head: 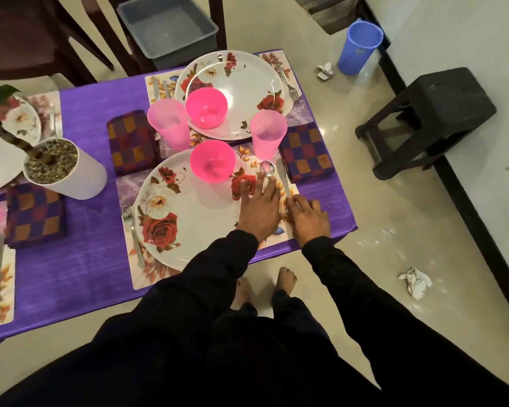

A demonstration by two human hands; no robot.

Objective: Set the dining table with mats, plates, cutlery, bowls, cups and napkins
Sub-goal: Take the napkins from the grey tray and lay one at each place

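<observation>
Standing barefoot at the table's near edge, a person in dark sleeves reaches over the corner setting, open floor to the right, a crumpled paper (415,282) on it. Left hand (259,210) lies on the floral plate (188,212), fingers extended, touching the spoon (266,171) at the plate's right rim. Right hand (307,217) rests beside it, fingers loosely curved over the knife (282,177) handle; grip cannot be told. Just beyond stand a pink bowl (212,161), pink cup (268,133) and checked napkin (306,152). Farther off, a second plate (247,80), a grey tub (166,24), a dark stool (429,118)
</observation>
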